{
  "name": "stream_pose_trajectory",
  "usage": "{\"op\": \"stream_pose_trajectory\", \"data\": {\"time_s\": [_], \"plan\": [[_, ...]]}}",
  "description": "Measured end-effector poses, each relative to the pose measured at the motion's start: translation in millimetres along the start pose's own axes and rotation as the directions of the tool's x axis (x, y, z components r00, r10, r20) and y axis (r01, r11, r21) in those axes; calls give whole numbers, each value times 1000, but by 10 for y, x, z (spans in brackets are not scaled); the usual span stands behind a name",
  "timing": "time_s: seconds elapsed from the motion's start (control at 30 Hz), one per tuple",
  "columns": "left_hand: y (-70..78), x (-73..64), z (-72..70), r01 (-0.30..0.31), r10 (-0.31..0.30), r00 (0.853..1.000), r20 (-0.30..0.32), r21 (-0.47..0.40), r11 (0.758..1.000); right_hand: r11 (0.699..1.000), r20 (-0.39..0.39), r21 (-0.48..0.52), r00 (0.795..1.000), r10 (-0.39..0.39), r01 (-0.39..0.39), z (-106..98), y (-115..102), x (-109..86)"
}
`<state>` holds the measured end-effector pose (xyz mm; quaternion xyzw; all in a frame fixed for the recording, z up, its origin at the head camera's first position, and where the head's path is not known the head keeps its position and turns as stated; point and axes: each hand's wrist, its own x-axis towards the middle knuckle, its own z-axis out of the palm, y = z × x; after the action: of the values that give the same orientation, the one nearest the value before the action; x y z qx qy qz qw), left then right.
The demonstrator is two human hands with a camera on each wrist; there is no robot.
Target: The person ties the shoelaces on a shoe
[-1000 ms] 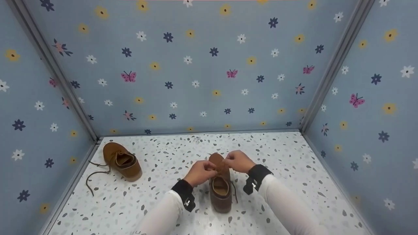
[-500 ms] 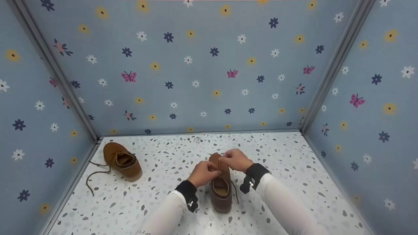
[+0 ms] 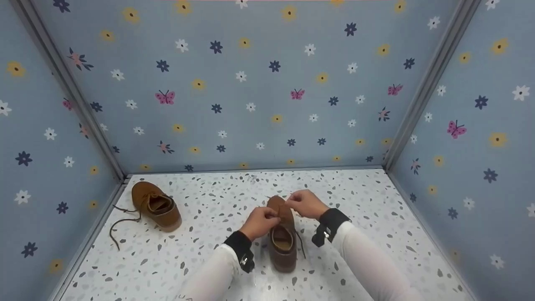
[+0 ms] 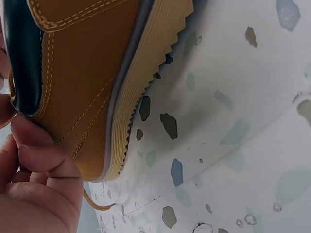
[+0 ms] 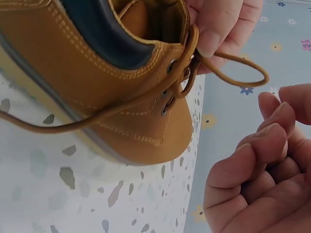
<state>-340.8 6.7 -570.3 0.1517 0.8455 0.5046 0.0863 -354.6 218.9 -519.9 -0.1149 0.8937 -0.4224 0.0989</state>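
Head view: I count two brown shoes on the speckled counter [image 3: 355,188]: the centre shoe [image 3: 283,262] between two hands, the other shoe [image 3: 170,218] well apart to the left. Inside the centre shoe I see its insole [image 3: 282,244]. The left hand [image 3: 257,222] pinches the lace at one loop [image 5: 265,77]; the right hand [image 3: 308,204], empty, curls just beside it.

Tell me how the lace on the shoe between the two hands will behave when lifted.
The lace is probably floppy overall, since its loose end curves slackly past the shoe's side. It may keep some shape briefly, as the loop near the left hand juts out into the air. Being thin cord, it likely weighs little.
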Motion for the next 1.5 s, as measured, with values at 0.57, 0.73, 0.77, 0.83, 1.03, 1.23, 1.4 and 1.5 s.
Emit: {"op": "stream_pose_trajectory", "data": {"time_s": [0.57,0.73,0.77,0.83,1.03,1.23,1.4,1.5], "plan": [[56,55,-23,140,-138,988,62,-34,990,990,129,-63,984,-120,128,138,246,-194],[64,73,-31,183,-180,981,79,-37,982,990,137,-61,984,-115,124,204,283,-207],[64,76,-33,188,-184,979,83,-39,981,990,132,-65,984,-118,127,213,287,-208],[65,79,-36,200,-195,977,90,-49,979,987,120,-76,984,-134,144,226,291,-210],[59,90,-40,246,-233,965,123,-98,964,984,103,-89,984,-143,152,222,310,-223],[85,68,-52,277,-254,956,146,-169,946,996,105,-34,991,-76,80,188,309,-231],[63,81,-42,300,-268,951,156,-245,922,997,105,48,993,-57,52,177,296,-227],[61,83,-38,298,-264,952,157,-271,915,997,95,55,994,-53,48,184,280,-221]]}}
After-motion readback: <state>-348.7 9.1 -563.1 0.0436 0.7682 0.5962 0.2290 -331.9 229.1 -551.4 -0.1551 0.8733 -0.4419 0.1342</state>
